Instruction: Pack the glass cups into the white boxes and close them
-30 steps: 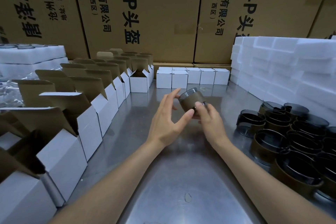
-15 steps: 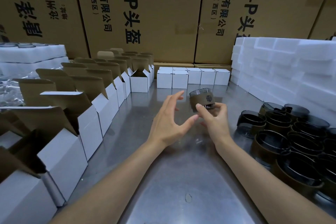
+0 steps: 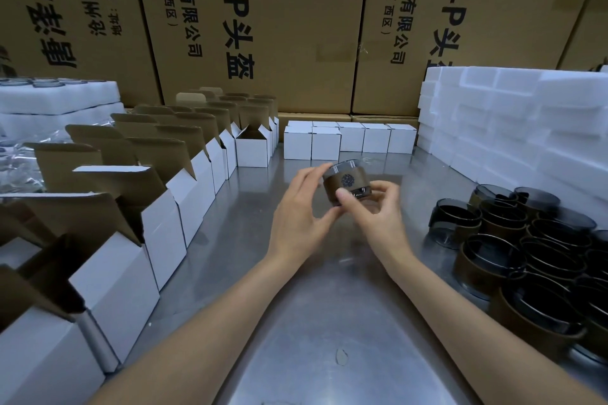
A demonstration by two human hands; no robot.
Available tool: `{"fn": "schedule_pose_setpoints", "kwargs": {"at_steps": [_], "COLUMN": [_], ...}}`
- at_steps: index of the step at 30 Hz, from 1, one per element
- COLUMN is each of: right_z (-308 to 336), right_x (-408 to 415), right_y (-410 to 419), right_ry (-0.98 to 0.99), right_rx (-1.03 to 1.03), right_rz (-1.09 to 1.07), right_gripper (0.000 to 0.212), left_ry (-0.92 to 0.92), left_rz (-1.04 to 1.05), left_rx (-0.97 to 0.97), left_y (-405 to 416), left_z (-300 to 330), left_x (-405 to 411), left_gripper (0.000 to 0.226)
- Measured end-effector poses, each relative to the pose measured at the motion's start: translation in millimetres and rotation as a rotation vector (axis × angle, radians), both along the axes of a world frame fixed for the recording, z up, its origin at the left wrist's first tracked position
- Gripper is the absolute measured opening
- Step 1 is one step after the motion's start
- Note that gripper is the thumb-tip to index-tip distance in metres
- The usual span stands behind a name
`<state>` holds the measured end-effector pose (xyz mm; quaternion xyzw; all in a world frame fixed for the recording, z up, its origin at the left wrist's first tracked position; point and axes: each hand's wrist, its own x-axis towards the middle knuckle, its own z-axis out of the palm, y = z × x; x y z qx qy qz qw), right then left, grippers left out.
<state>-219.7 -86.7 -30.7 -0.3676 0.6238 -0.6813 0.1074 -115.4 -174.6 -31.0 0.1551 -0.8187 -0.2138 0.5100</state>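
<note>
A dark glass cup (image 3: 346,181) with a brown sleeve and a round emblem is held upright above the middle of the steel table. My right hand (image 3: 378,219) pinches its lower right side with thumb and fingers. My left hand (image 3: 301,219) grips its left side, fingers on the rim and thumb below. Several more glass cups (image 3: 513,240) are crowded together at the right. A long row of open white boxes (image 3: 184,207) with raised brown flaps runs down the left. Several closed white boxes (image 3: 348,140) stand at the back.
White foam blocks (image 3: 513,128) are stacked at the back right, and foam trays (image 3: 56,102) lie at the back left. Big cardboard cartons (image 3: 263,26) wall off the rear. The steel table (image 3: 312,322) stretches bare between my forearms.
My left hand, spread open beside the cup a moment ago, has closed in and taken hold of its left side. The cup has turned, so its emblem faces me.
</note>
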Motion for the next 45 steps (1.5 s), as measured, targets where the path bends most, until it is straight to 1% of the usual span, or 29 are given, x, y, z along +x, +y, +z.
{"fn": "schedule_pose_setpoints", "kwargs": {"at_steps": [2, 3, 5, 6, 9, 10, 13, 15, 17, 18, 20, 22, 23, 25, 26, 28, 30, 32, 34, 37, 39, 41, 43, 44, 45], "right_z": [6, 10, 16, 17, 17, 15, 11, 9, 9, 9, 11, 14, 14, 14, 14, 15, 16, 14, 12, 11, 10, 8, 7, 9, 11], "right_x": [0, -2, -8, -12, -13, -13, -10, -6, -2, -1, -1, -3, -6, -9, -9, -6, -3, -4, -5, -5, -3, 0, -1, 0, -1], "right_y": [1, 1, 3, 4, 7, 7, 6, 5, 4, 3, 2, 3, 4, 6, 7, 8, 6, 4, 4, 3, 2, 2, 1, 1, 1], "right_ry": [-0.267, -0.361, -0.467, -0.502, -0.621, -0.638, -0.6, -0.567, -0.525, -0.509, -0.52, -0.64, -0.713, -0.81, -0.835, -0.856, -0.857, -0.782, -0.694, -0.643, -0.606, -0.543, -0.486, -0.477, -0.488], "right_rx": [0.043, 0.082, 0.149, 0.154, 0.054, 0.005, -0.081, -0.1, -0.101, -0.095, -0.053, -0.005, 0.005, 0.018, 0.026, -0.002, -0.086, -0.147, -0.146, -0.159, -0.155, -0.111, -0.024, 0.023, 0.055], "right_rz": [0.191, 0.271, 0.38, 0.417, 0.436, 0.409, 0.311, 0.253, 0.237, 0.252, 0.314, 0.414, 0.469, 0.565, 0.603, 0.617, 0.559, 0.44, 0.34, 0.268, 0.258, 0.254, 0.254, 0.274, 0.309], "right_gripper": [0.049, 0.054, 0.066, 0.066, 0.05, 0.046, 0.054, 0.051, 0.053, 0.057, 0.066, 0.067, 0.072, 0.079, 0.077, 0.067, 0.061, 0.063, 0.064, 0.062, 0.064, 0.074, 0.085, 0.079, 0.065], "left_ry": [0.02, 0.026, 0.025, 0.019, -0.025, -0.052, -0.108, -0.116, -0.091, -0.063, -0.008, 0.031, 0.043, 0.034, 0.02, -0.014, -0.048, -0.066, -0.072, -0.088, -0.101, -0.092, -0.051, -0.024, -0.005], "left_rz": [0.008, 0.01, 0.005, -0.002, -0.03, -0.043, -0.048, -0.033, -0.011, -0.002, -0.013, -0.037, -0.053, -0.077, -0.077, -0.07, -0.066, -0.055, -0.037, -0.033, -0.037, -0.047, -0.066, -0.092, -0.128], "left_rx": [0.033, 0.044, 0.049, 0.047, 0.067, 0.078, 0.014, -0.061, -0.121, -0.126, -0.062, 0.039, 0.072, 0.103, 0.108, 0.109, 0.105, 0.101, 0.07, -0.053, -0.077, 0.001, 0.145, 0.221, 0.287], "left_y": [-2, -2, -2, -2, -3, -3, 0, 2, 3, 3, 2, 1, 2, 2, 3, 2, 0, 0, 1, 3, 2, -1, -5, -7, -8], "left_z": [-1, -1, -2, -2, -3, -3, -4, -3, -2, -1, 0, 1, 1, 0, 1, 0, -3, -4, -3, -2, -1, -1, 0, 0, 0], "left_x": [0, -1, -2, -2, -4, -4, -3, -3, -3, -2, -2, -1, -1, -1, 0, -1, -2, -3, -3, -3, -3, -2, -1, -1, -2], "left_gripper": [0.063, 0.063, 0.064, 0.064, 0.07, 0.076, 0.089, 0.087, 0.076, 0.069, 0.061, 0.062, 0.062, 0.063, 0.063, 0.066, 0.075, 0.087, 0.091, 0.086, 0.077, 0.068, 0.063, 0.062, 0.061]}}
